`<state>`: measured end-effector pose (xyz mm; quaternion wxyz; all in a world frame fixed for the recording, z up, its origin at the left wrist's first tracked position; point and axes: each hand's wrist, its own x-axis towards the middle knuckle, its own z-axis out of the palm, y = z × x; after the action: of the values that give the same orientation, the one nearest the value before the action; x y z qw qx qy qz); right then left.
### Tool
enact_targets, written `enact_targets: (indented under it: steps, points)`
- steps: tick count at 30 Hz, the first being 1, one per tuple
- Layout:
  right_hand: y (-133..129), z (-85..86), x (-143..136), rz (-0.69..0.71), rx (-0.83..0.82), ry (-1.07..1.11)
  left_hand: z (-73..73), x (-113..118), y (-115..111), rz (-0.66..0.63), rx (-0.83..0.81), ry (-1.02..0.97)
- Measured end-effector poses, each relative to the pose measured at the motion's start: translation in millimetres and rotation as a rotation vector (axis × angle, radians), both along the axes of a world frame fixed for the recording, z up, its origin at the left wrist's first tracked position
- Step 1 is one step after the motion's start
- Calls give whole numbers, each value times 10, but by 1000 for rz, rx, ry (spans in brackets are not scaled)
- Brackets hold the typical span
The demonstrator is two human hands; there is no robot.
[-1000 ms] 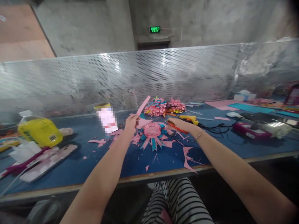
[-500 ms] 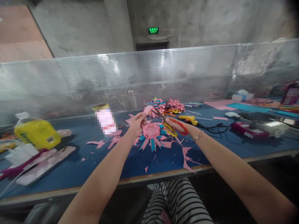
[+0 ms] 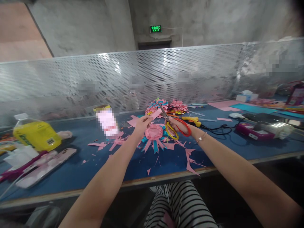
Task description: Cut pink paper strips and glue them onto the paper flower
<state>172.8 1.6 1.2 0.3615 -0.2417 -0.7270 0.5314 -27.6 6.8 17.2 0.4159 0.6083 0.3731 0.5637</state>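
Observation:
My left hand pinches a small strip of pink paper that points up and to the right. In my right hand is a pair of scissors with one red and one yellow handle loop. Their blades reach up and left, close to the strip's free end; whether they touch it I cannot tell. Just below both hands lies a pink and blue paper rosette with strips fanning out around it. Pink paper scraps are scattered about it.
Behind my hands sit finished-looking paper flowers and a yellow glue gun with a black cord. At left are a yellow-filled jug and a phone. A purple device lies right. A perforated metal screen borders the table's back.
The pink strip has swung from upright-left to pointing right, toward the scissors. My left hand has turned slightly with it. The scissors' blades now point more steeply upward.

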Motion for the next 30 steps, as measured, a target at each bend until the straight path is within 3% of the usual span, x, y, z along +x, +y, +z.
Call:
enact_targets:
  steps: [5,23,26,30]
  points:
    - [13,-6,-3,-3,-27,-20,16,20,-33,29,-12,32]
    - [40,14,-60,-219,-127,4,3,24,-4,12,-47,29]
    - [48,15,-58,-336,-43,-25,-1,18,17,24,-41,-37]
    - [133,-1,-3,-678,199,-320,27,-18,30,76,-32,-211]
